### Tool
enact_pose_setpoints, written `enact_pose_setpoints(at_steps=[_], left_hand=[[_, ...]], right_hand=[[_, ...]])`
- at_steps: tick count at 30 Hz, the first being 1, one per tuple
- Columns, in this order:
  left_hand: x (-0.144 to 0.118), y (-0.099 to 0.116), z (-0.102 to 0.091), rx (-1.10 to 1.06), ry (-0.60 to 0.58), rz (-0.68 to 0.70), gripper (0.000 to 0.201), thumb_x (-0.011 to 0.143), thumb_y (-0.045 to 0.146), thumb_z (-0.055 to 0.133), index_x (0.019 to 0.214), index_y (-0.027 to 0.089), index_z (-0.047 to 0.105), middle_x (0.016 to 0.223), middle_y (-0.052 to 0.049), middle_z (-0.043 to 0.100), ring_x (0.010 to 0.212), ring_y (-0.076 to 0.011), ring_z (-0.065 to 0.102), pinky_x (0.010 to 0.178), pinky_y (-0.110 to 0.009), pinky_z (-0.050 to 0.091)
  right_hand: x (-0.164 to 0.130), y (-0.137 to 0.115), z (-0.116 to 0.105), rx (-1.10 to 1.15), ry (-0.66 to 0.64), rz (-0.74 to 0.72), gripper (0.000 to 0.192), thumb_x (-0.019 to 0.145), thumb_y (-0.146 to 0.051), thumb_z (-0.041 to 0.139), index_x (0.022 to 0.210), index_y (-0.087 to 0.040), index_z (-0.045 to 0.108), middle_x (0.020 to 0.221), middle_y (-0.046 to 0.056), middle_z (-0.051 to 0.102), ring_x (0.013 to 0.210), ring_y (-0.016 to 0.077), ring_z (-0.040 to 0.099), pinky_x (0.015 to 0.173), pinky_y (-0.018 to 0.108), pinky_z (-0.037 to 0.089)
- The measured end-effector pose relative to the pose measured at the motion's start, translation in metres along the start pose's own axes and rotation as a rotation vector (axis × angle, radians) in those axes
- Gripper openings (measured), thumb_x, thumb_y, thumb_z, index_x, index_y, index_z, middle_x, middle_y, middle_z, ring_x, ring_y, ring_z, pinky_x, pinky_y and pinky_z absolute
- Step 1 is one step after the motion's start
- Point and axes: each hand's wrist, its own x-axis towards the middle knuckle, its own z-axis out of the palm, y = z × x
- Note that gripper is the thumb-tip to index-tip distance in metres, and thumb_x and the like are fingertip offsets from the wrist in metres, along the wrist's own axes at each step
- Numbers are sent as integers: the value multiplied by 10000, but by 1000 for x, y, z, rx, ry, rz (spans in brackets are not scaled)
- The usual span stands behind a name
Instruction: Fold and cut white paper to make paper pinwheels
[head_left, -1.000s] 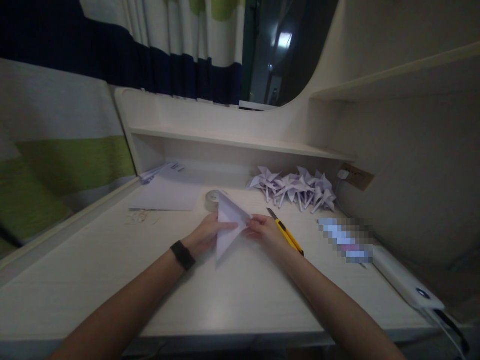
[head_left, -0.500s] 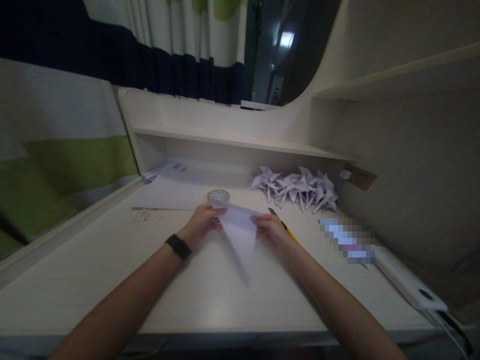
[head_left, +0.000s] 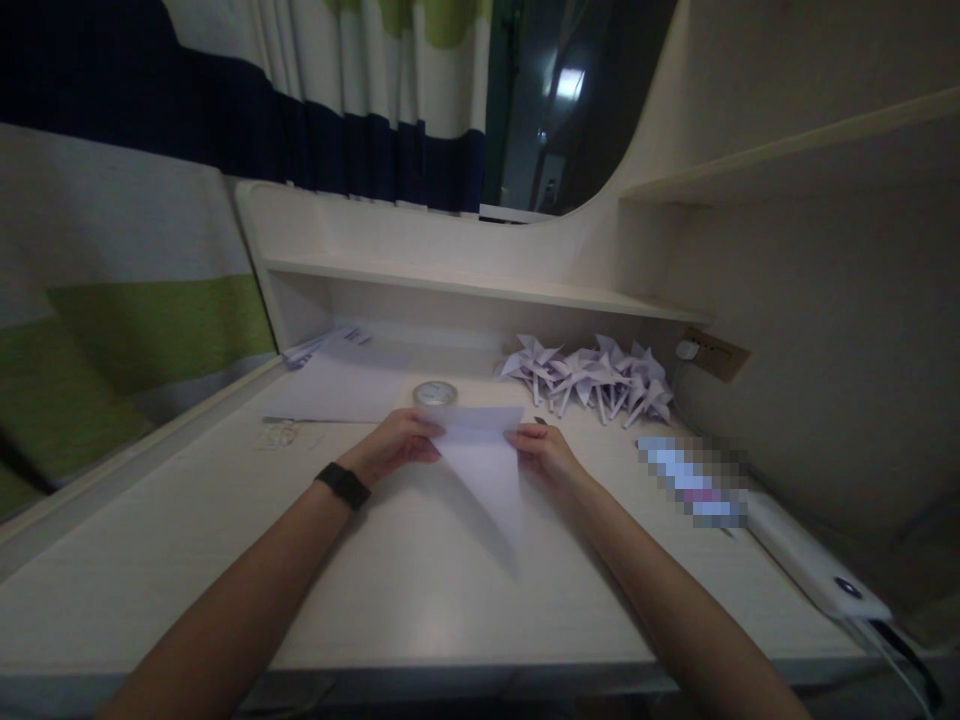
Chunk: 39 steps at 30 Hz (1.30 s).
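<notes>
White sheet (head_left: 480, 455) at the middle of the frame, in the head view, is held raised over the pale desk (head_left: 420, 610). Its upper edge runs roughly level between the hands, and it narrows to a blurred point toward the lower right, just right of centre.

The left hand (head_left: 405, 440), with a dark wristband (head_left: 343, 486) at the wrist, pinches the upper left corner between thumb and fingers. The right hand (head_left: 551, 455) pinches the right edge a little below the upper right corner, its thumb and fingertips closed on the paper.

Just beyond the sheet's upper left corner lies a roll of tape (head_left: 435, 392). Left of centre is a stack of paper (head_left: 330, 388), with some small pale loops (head_left: 279, 434) in front of it, too small to make out. Right of centre, below the shelf (head_left: 480, 285), a cluster of white paper pinwheels (head_left: 589, 375) lies heaped. A small dark tip (head_left: 540, 421) shows just past the right hand; the rest is hidden. Farther right lie a pixelated object (head_left: 694, 485) and a long white device (head_left: 814, 560). A striped curtain (head_left: 412, 130) hangs across the upper left of the frame.
</notes>
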Motion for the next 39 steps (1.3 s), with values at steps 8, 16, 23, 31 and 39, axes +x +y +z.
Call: enact_pose_setpoints(at_steps=[8, 16, 23, 31, 39], left_hand=[[2, -1, -3, -17, 11, -4, 250, 674, 175, 776, 896, 90, 698, 807, -85, 691, 606, -120, 624, 495, -189, 486], [-2, 5, 2, -80, -6, 16, 214, 677, 125, 761, 883, 82, 723, 786, -95, 699, 615, -127, 635, 553, -202, 515], [0, 4, 1, -224, -32, 10, 229, 706, 110, 695, 925, 50, 722, 820, -133, 717, 682, -171, 670, 657, -253, 539], [-3, 7, 7, -230, 56, 25, 200, 686, 98, 663, 872, 63, 725, 802, -135, 725, 722, -204, 687, 720, -291, 543], [-14, 24, 16, -103, 156, 89, 133, 746, 255, 627, 710, 140, 685, 780, -111, 710, 828, -260, 631, 661, -329, 529]], right_hand=[[1, -3, -5, -3, -64, -14, 225, 642, -290, 790, 813, -150, 747, 739, 52, 722, 569, 120, 621, 534, 216, 495], [1, -4, -3, 143, -20, -16, 269, 592, -196, 771, 858, -152, 762, 721, 49, 737, 568, 135, 644, 543, 225, 491], [-2, -9, -1, 179, -9, -51, 257, 592, -190, 727, 844, -159, 771, 745, 50, 749, 654, 159, 670, 638, 250, 507], [-6, -15, 2, 195, 24, -39, 235, 556, -184, 715, 782, -165, 779, 701, 53, 740, 619, 162, 647, 619, 254, 506], [-8, -15, 1, 121, -44, -62, 246, 576, -219, 689, 793, -149, 780, 707, 74, 733, 611, 170, 648, 584, 268, 509]])
